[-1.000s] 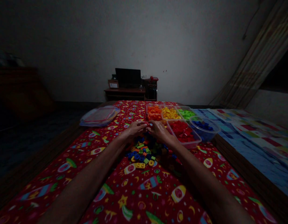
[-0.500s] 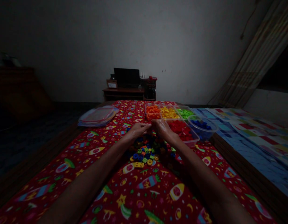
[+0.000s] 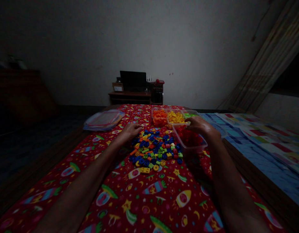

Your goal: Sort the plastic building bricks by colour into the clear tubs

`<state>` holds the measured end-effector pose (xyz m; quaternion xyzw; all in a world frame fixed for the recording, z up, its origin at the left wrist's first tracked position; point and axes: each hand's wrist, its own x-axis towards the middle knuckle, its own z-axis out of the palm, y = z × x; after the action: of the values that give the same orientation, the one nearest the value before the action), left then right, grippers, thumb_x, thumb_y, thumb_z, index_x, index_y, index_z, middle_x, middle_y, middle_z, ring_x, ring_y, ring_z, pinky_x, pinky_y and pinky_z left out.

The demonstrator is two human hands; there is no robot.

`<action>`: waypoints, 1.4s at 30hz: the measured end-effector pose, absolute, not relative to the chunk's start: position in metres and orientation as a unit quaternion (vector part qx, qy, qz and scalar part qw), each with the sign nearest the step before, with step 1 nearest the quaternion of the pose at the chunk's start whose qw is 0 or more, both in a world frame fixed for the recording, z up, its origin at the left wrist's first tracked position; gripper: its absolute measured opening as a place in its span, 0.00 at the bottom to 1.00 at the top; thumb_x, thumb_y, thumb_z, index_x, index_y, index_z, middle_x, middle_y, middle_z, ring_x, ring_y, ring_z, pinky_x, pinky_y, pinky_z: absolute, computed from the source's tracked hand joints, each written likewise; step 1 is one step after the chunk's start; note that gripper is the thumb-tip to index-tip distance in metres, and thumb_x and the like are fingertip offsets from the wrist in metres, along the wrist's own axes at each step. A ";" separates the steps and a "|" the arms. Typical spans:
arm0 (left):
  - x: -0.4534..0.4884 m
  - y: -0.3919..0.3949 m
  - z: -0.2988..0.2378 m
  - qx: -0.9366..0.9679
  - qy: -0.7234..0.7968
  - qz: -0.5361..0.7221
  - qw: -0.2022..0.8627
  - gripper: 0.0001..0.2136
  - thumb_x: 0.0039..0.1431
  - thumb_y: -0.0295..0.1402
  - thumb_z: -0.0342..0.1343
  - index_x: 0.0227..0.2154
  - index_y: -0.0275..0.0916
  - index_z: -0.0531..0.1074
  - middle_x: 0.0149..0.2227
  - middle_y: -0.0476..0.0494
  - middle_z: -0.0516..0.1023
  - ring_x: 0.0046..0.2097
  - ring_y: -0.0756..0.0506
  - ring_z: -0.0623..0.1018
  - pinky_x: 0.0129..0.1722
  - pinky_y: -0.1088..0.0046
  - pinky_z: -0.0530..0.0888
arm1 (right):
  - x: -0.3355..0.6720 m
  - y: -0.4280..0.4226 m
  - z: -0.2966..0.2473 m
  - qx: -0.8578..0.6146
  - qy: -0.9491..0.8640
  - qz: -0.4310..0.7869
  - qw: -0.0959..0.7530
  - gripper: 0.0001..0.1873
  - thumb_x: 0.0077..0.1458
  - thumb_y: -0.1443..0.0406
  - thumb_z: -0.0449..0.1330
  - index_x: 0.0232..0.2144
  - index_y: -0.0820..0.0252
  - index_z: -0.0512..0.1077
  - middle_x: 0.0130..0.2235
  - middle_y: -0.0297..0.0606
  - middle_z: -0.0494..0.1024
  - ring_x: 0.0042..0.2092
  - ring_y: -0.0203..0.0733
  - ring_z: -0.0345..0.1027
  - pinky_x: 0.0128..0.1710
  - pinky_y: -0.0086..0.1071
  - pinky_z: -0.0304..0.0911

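No writing, number or brand can be read anywhere in the view. The red cloth (image 3: 149, 200) carries only pictures of rockets, stars and moons, without letters. The small box (image 3: 118, 87) on the far desk has a pale label, too small and dim to make out. The coloured bricks (image 3: 154, 152) show no legible marks.

The right hand (image 3: 199, 124) covers most of the green-brick tub (image 3: 188, 114). Whether its fingers pinch a brick is perhaps too dark to tell. The left hand (image 3: 130, 130) curls its fingertips out of sight. Both forearms (image 3: 91, 181) run off the bottom edge.
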<state>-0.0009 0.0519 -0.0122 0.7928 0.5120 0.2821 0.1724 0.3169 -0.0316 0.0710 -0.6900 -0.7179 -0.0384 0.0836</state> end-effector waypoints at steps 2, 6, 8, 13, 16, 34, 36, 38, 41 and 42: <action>-0.007 0.055 -0.020 0.796 0.527 0.248 0.169 0.16 0.50 0.40 0.51 0.37 0.39 0.79 0.38 0.45 0.81 0.40 0.42 0.77 0.37 0.74 0.71 | 0.303 -0.026 0.064 -0.653 -0.748 -0.058 0.107 0.18 0.56 0.64 0.57 0.48 0.63 0.72 0.45 0.48 0.75 0.45 0.44 0.68 0.41 0.31 0.59; -0.013 0.059 -0.029 0.809 0.524 0.189 0.185 0.17 0.46 0.40 0.54 0.37 0.39 0.79 0.39 0.45 0.81 0.41 0.42 0.77 0.38 0.75 0.72 | 0.259 -0.017 0.035 -0.553 -0.823 -0.051 0.122 0.13 0.59 0.68 0.50 0.41 0.63 0.74 0.37 0.46 0.77 0.37 0.40 0.68 0.35 0.29 0.57; -0.014 0.059 -0.030 0.818 0.507 0.175 0.205 0.18 0.46 0.41 0.54 0.37 0.39 0.79 0.39 0.46 0.81 0.40 0.42 0.78 0.37 0.75 0.71 | 0.239 -0.016 0.017 -0.510 -0.851 -0.038 0.119 0.13 0.59 0.68 0.50 0.41 0.64 0.74 0.37 0.46 0.77 0.37 0.40 0.68 0.34 0.29 0.56; -0.012 0.057 -0.030 0.842 0.459 0.164 0.233 0.18 0.47 0.42 0.54 0.39 0.41 0.78 0.38 0.47 0.81 0.38 0.44 0.77 0.35 0.76 0.70 | 0.220 -0.013 -0.009 -0.436 -0.893 0.027 0.103 0.19 0.56 0.74 0.50 0.48 0.62 0.71 0.41 0.45 0.77 0.40 0.39 0.70 0.36 0.27 0.57; -0.009 0.056 -0.033 0.848 0.456 0.155 0.220 0.21 0.47 0.45 0.56 0.42 0.41 0.77 0.37 0.47 0.81 0.36 0.45 0.77 0.33 0.77 0.69 | 0.225 -0.013 -0.003 -0.448 -0.891 0.039 0.063 0.19 0.53 0.75 0.51 0.43 0.61 0.74 0.39 0.44 0.78 0.37 0.40 0.71 0.34 0.28 0.58; -0.003 0.055 -0.037 0.826 0.490 0.156 0.232 0.12 0.45 0.36 0.54 0.32 0.36 0.75 0.30 0.47 0.79 0.32 0.46 0.75 0.28 0.77 0.68 | 0.222 -0.017 0.005 -0.511 -0.857 0.054 0.051 0.14 0.55 0.69 0.53 0.40 0.64 0.76 0.37 0.44 0.79 0.37 0.39 0.71 0.32 0.25 0.55; -0.002 0.055 -0.037 0.827 0.482 0.163 0.238 0.12 0.45 0.35 0.54 0.32 0.36 0.76 0.31 0.46 0.79 0.33 0.46 0.76 0.30 0.77 0.69 | 0.224 -0.016 0.008 -0.495 -0.864 0.084 0.032 0.15 0.53 0.70 0.54 0.41 0.63 0.76 0.36 0.42 0.79 0.35 0.38 0.70 0.30 0.25 0.55; -0.001 0.054 -0.035 0.833 0.468 0.161 0.247 0.13 0.46 0.35 0.53 0.34 0.36 0.76 0.32 0.46 0.80 0.34 0.46 0.76 0.32 0.76 0.70 | 0.228 -0.013 0.011 -0.485 -0.869 0.094 -0.011 0.13 0.53 0.68 0.55 0.39 0.63 0.77 0.34 0.41 0.79 0.32 0.37 0.68 0.28 0.25 0.54; 0.002 0.049 -0.029 0.843 0.462 0.152 0.230 0.15 0.47 0.35 0.54 0.38 0.36 0.76 0.36 0.44 0.80 0.38 0.44 0.77 0.35 0.75 0.70 | 0.236 -0.007 0.011 -0.470 -0.875 0.105 -0.056 0.11 0.53 0.66 0.57 0.34 0.64 0.78 0.31 0.39 0.78 0.29 0.35 0.65 0.27 0.25 0.53; 0.004 0.047 -0.027 0.845 0.467 0.152 0.211 0.15 0.47 0.34 0.54 0.39 0.36 0.76 0.37 0.44 0.80 0.39 0.44 0.77 0.37 0.75 0.70 | 0.238 -0.006 0.010 -0.464 -0.877 0.112 -0.054 0.10 0.53 0.67 0.57 0.34 0.64 0.78 0.31 0.39 0.78 0.29 0.35 0.65 0.27 0.25 0.52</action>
<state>0.0042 0.0472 -0.0268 0.8453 0.4665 0.1525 0.2109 0.2384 -0.0056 0.0100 -0.4637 -0.8772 0.1125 -0.0539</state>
